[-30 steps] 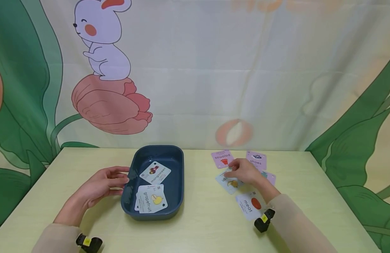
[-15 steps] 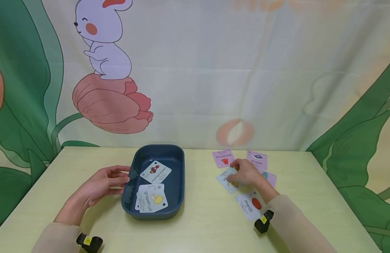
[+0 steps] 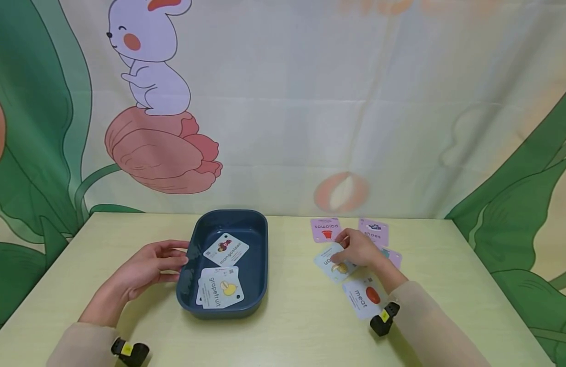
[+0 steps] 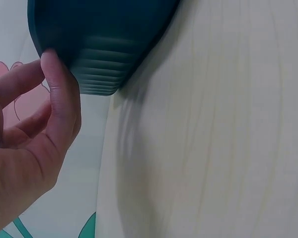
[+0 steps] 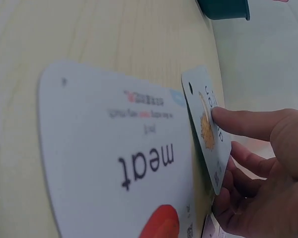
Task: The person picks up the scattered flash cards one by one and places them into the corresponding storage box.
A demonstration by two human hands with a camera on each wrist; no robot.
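Observation:
My right hand (image 3: 358, 250) pinches a white flash card (image 3: 326, 261) with a yellow-brown picture; part of its word is covered. In the right wrist view the thumb presses the face of the card, the other fingers are behind it, and it stands tilted. A white card reading "meat" (image 3: 360, 300) lies just nearer to me. On the left, my left hand (image 3: 150, 265) touches the left rim of a dark blue rectangular tray (image 3: 263, 270) with loosely bent fingers (image 4: 62, 99). Inside the tray are a mangosteen card (image 3: 225, 250) and a grapefruit card (image 3: 221, 289) overlapping another card.
Beyond the right hand lie pink-purple cards: pajamas (image 3: 326, 229), shoes (image 3: 375, 232) and one partly hidden by the wrist (image 3: 393, 259). The pale wooden table (image 3: 301, 326) ends at a printed curtain (image 3: 274, 127) with a rabbit and flowers.
The right thumb has slid onto the white card, which has shifted slightly toward the meat card. The pajamas card has turned a little. The left hand and tray have stayed in place.

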